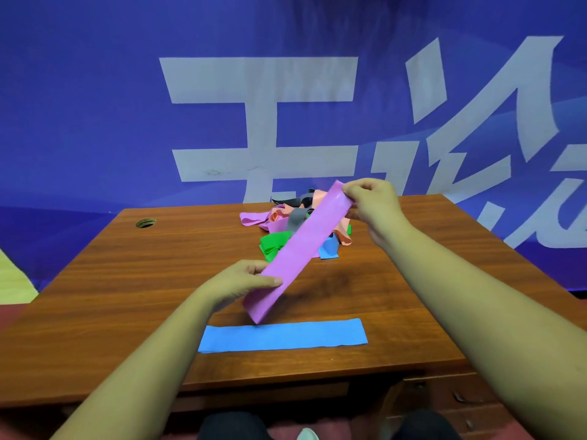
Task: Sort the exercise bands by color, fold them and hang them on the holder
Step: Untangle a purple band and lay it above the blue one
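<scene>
Fingers point(351, 189) of the right hand point(371, 201) are curled and clamped on the upper end of a purple band point(305, 246), which is held stretched flat in the air on a slant from upper right to lower left. Lower down, the band's left edge is pinched between the thumb and the fingers of the left hand point(238, 281). Its lower end hangs free past that grip, close over the tabletop point(127, 281).

Directly beneath that end, a blue band point(282, 336) is laid out flat and straight along the near edge of the wooden tabletop, apart from the rest. Whether the purple tip touches it cannot be told.

Behind the purple band, towards the far edge, a loose pile of bands point(279, 223) is heaped. Pink, peach, grey, black, green and blue strips are tangled together and partly hidden by the held band. A round cable hole point(146, 222) is seen near the far left corner of the tabletop.

Both bare forearms are stretched forward from the bottom of the frame. Drawer fronts point(460, 398) are glimpsed under the tabletop at lower right. The scene is backed by a blue banner point(95, 122) printed with large white characters.
</scene>
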